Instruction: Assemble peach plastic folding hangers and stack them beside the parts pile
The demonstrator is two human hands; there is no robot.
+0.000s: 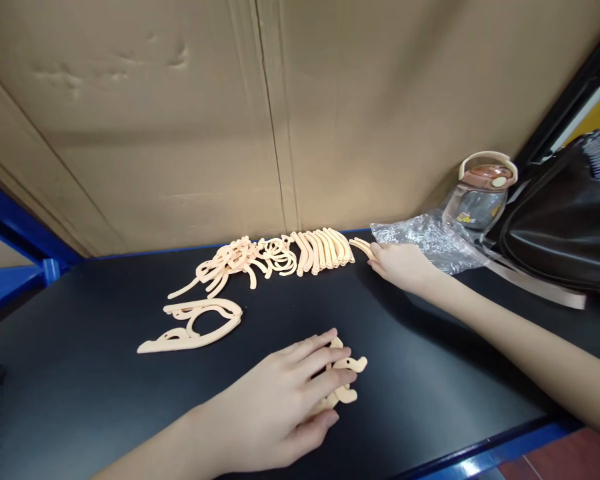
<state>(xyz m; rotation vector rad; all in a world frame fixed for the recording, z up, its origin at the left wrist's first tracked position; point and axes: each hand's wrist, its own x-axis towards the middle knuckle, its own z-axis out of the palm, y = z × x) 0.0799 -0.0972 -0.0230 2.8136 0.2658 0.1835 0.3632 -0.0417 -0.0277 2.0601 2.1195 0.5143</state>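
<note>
Resting on the black table [80,373], the left hand [280,400] is lying loosely open, fingers spread over a small cutout piece [353,365], covering it more than gripping it. The right hand [403,267] is reaching toward the back, fingers almost straight, tips touching the end curved piece [363,247] of a neat row [323,250]. A crumpled plastic bag [430,240] is sitting just beside that hand, can't tell what's in it. A bottle [483,193] and a black bag [560,227] are sitting behind.
</note>
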